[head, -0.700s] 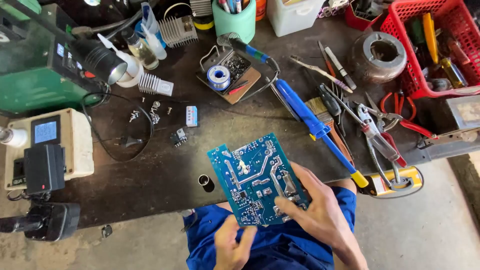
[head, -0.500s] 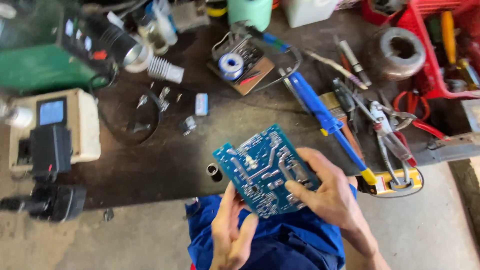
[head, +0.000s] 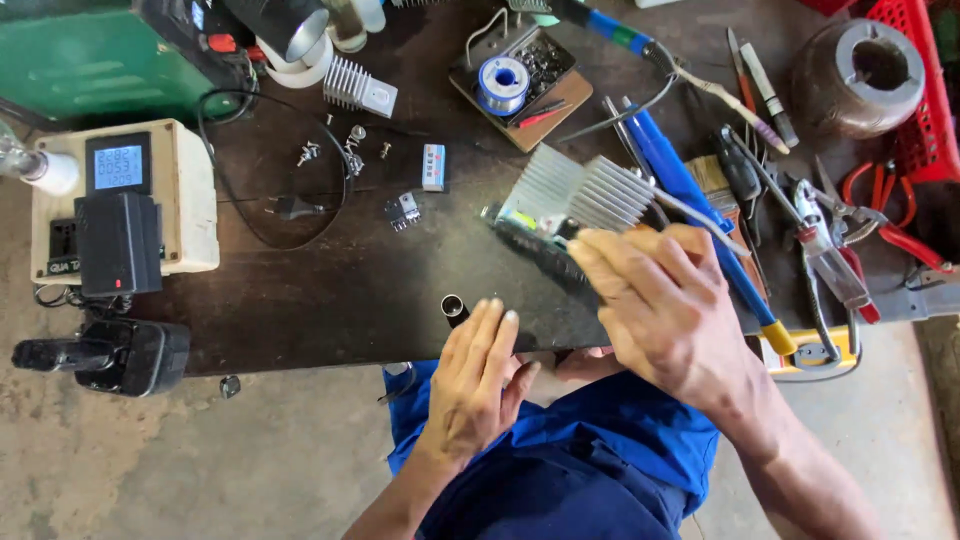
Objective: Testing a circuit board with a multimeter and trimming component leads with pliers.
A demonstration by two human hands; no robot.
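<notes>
I am watching the right hand (head: 665, 310) gripping a circuit board (head: 540, 225) with finned heatsinks (head: 585, 190), tilted above the dark workbench (head: 330, 290); its fingers are hiding the board's near edge. The left hand (head: 480, 375), fingers together, is resting empty at the bench edge.

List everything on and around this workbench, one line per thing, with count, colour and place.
circuit board with heatsink: one, silver fins, bench centre, in the right hand
solder spool: one, blue, on a brown tray at top
soldering iron: one, blue handle, right of the board
loose heatsink: one, silver, top left of centre
meter box: one, cream with a lit screen, left edge
green machine: one, top left corner
red basket: one, top right
pliers: one, red handles, right
workbench: one, dark
left hand: at the bench's near edge, holding nothing
right hand: grips the board
</notes>
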